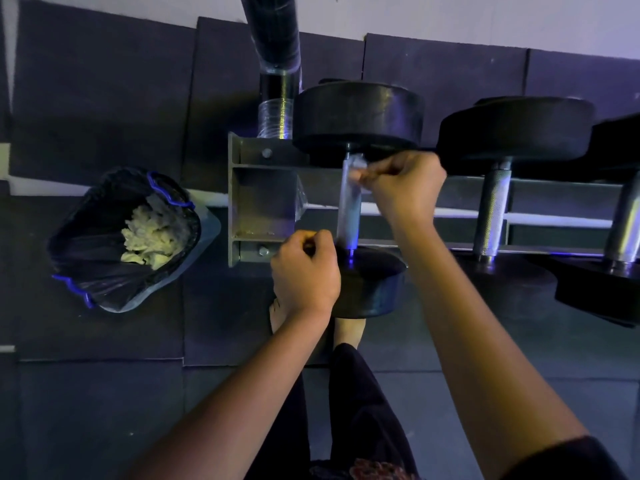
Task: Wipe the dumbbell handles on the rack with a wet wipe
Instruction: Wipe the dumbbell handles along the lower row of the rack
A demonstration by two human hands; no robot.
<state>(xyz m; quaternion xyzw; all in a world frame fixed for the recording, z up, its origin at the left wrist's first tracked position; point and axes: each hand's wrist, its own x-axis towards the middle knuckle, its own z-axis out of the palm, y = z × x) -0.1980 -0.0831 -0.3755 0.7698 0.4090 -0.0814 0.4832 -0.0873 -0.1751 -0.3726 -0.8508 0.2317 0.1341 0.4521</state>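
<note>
Both bare forearms reach forward from the bottom of the view, above dark trousers and bare feet (349,332) on the floor mats. Right hand (403,190) is curled closed, its fingertips pinching a pale, blurred wet wipe (356,168) against the far end of the dumbbell handle (349,206), just below the far weight head (358,116). Left hand (304,271) is a closed fist beside the near weight head (370,285); whether its grip has hold of anything cannot be told. This dumbbell lies at the left end of the metal rack (265,199), handle pointing away from the person. To its right rests a second dumbbell (491,209) with a knurled handle, and a third is cut off at the frame edge. Left of the rack, on the floor, stands a bin (124,237) lined with a dark bag, holding crumpled pale wipes.
</note>
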